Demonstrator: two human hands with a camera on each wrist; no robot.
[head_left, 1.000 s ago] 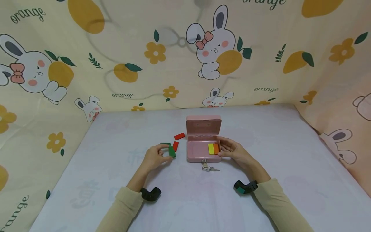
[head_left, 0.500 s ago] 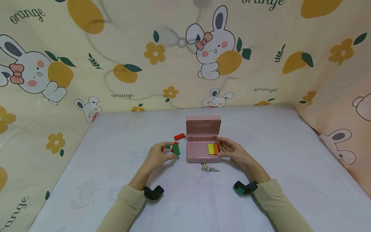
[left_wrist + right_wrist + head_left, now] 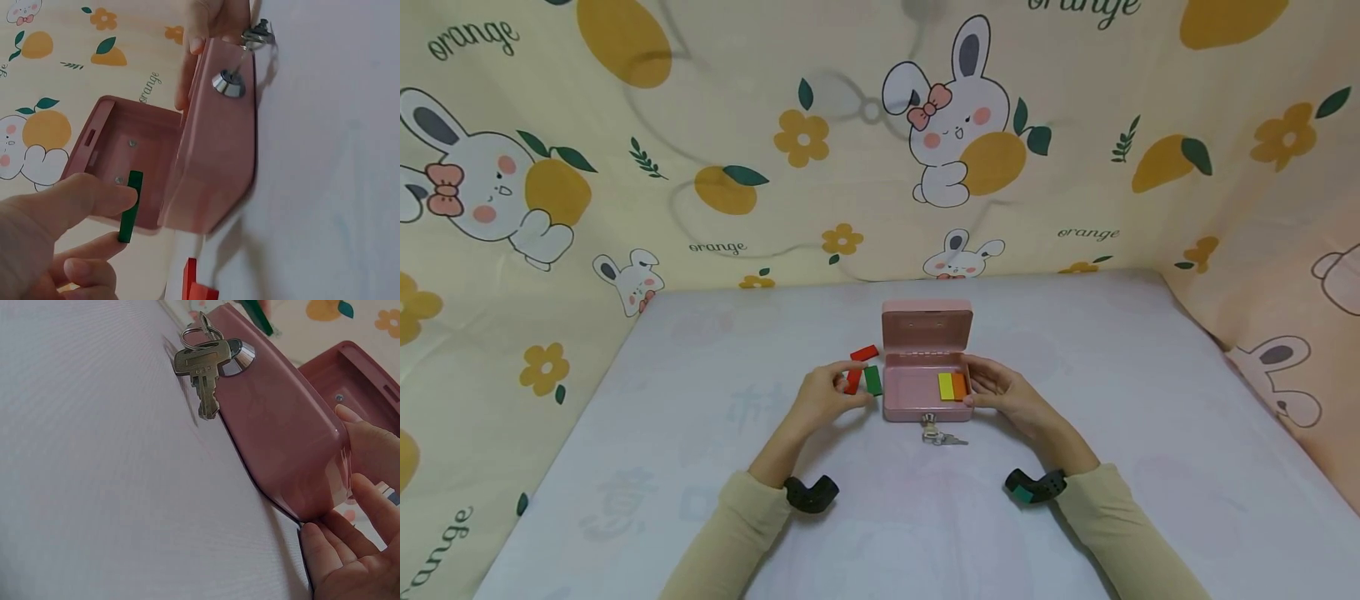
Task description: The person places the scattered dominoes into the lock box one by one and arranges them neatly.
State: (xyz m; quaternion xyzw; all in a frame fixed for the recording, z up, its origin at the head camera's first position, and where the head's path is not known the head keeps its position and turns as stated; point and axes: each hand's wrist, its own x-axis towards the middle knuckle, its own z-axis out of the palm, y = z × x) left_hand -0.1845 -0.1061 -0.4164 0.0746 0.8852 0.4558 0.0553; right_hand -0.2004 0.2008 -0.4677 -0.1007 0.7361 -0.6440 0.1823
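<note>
My left hand (image 3: 823, 393) pinches a green domino block (image 3: 873, 381) between thumb and fingers, just left of the pink metal cash box (image 3: 912, 390). In the left wrist view this green block (image 3: 130, 207) stands on end in the grip, with the raised lid behind it. The box's lid (image 3: 927, 327) is up. Inside, at the right, lie a yellow block (image 3: 946, 387) and an orange block (image 3: 959, 387) side by side. My right hand (image 3: 1009, 395) holds the box's right side, thumb near the front corner; the right wrist view shows its fingers (image 3: 375, 512) against the end wall.
Two red blocks lie left of the box, one red block (image 3: 864, 353) behind the other red block (image 3: 853, 382), which my left hand partly covers. Keys (image 3: 951, 438) hang from the front lock (image 3: 929, 417). A patterned cloth (image 3: 850, 183) rises behind the white tabletop (image 3: 880, 517).
My left hand has lifted the green block and moved right with it toward the box. A second green block has gone out of sight behind that hand. My right hand and the box stay put.
</note>
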